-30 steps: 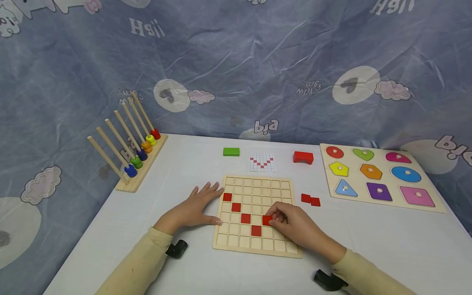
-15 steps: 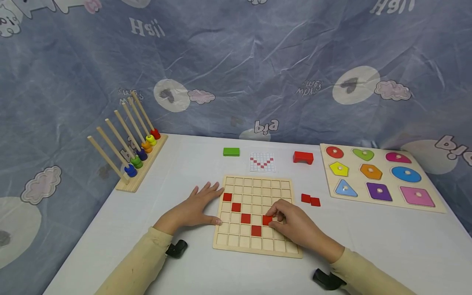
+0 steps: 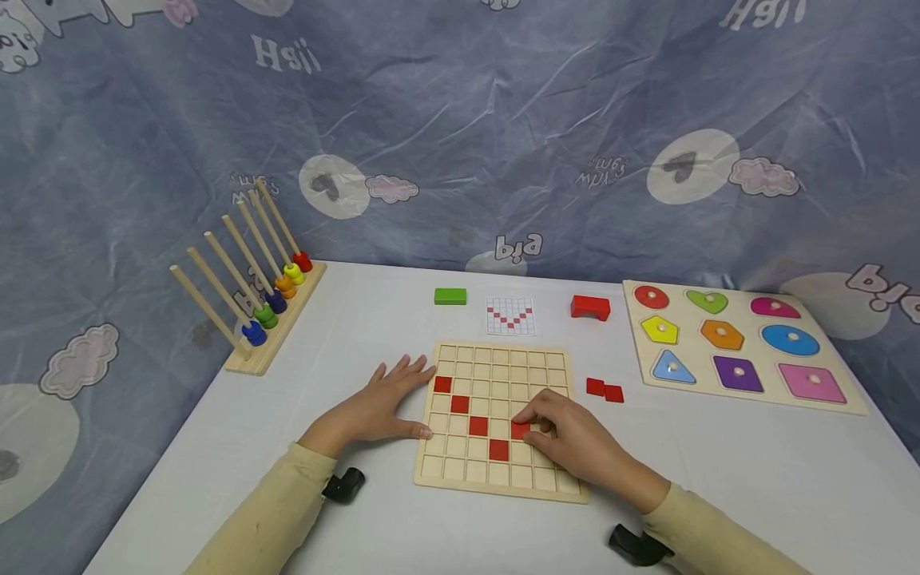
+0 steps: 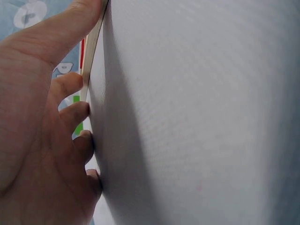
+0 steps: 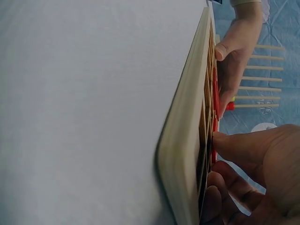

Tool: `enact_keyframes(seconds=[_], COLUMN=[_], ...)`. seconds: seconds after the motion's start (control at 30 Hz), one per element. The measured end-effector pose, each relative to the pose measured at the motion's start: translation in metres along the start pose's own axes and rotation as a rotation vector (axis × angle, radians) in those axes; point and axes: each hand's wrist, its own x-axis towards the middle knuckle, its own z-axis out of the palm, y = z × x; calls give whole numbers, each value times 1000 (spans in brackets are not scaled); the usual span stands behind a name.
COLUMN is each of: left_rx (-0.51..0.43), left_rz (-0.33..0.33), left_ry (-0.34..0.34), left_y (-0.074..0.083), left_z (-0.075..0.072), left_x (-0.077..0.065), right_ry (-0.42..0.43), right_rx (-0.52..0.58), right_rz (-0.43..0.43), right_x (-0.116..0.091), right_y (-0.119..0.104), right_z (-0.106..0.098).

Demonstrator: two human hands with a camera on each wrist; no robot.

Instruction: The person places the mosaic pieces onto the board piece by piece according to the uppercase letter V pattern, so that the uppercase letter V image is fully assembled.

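Note:
A square wooden grid board [image 3: 474,485] lies flat on the white table, with red square tiles in several of its cells, such as the red tile [image 3: 499,450] lowest in the slanting row. My left hand [image 3: 381,407] lies beside the board's left edge, fingers spread, its thumb and fingertips touching that edge. Over the board's right half, my right hand [image 3: 575,435] has thumb and index finger at another red tile [image 3: 521,431], which sits in a cell and is partly covered by the fingers. In the right wrist view the thumb [image 5: 234,145] touches the red tile's edge.
Two loose red tiles [image 3: 604,390] lie right of the board. Behind it are a pattern card [image 3: 511,316], a green block [image 3: 450,297] and a red bridge-shaped block [image 3: 591,307]. A peg rack [image 3: 247,363] stands left; a shape puzzle [image 3: 690,319] lies right.
The right index finger has shifted slightly left over the tile's top edge, and the right wrist has moved slightly left. The left hand and board have stayed put.

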Motion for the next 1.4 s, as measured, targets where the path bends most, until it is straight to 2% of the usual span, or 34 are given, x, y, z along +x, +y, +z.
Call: enact_keyframes(seconds=[0.43,0.7,0.93,1.4], left_rx=[11,3,6,8], left_rz=[2,5,12,10], left_ry=[-1,4,7,5], left_y=[-1,-3,-2,-3], left_z=[0,0,2,2], left_x=[0,0,0,1], right_ry=[-8,-16,-36,-3], right_rx=[-13,-25,0,65], right_rz=[-15,6,23,5], right_x=[2,2,-1,-12], right_y=[1,-1,-1,6], right_z=[0,0,-3,-11])
